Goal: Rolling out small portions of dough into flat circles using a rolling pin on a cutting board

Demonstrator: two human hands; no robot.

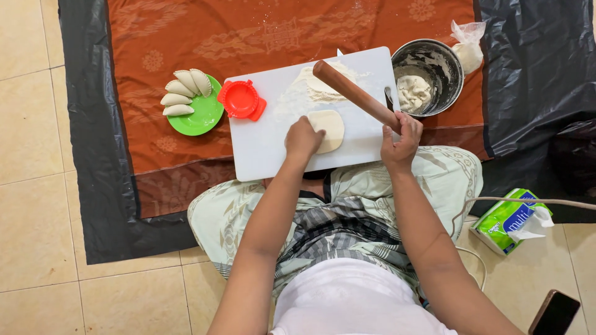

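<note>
Left hand (pixel 302 138): fingers curled and pressed together, resting on the edge of a flat dough round (pixel 329 129).

Right hand (pixel 400 138): fingers wrapped around one end of a wooden rolling pin (pixel 354 94), which slants up and away over the floured patch.

Dough round: pale, already flattened, lying near the middle of the white cutting board (pixel 261 149) on the floor cloth.

Red dumpling press (pixel 241 99): open, on the board's left corner, no dough in it.

Green plate (pixel 205 118): left of the board, carrying five folded, sealed dumplings (pixel 181 93).

Metal bowl (pixel 437 59): right of the board, a lump of dough left inside.

Judged progress: several pieces finished, one round not yet filled, more dough waiting.
</note>
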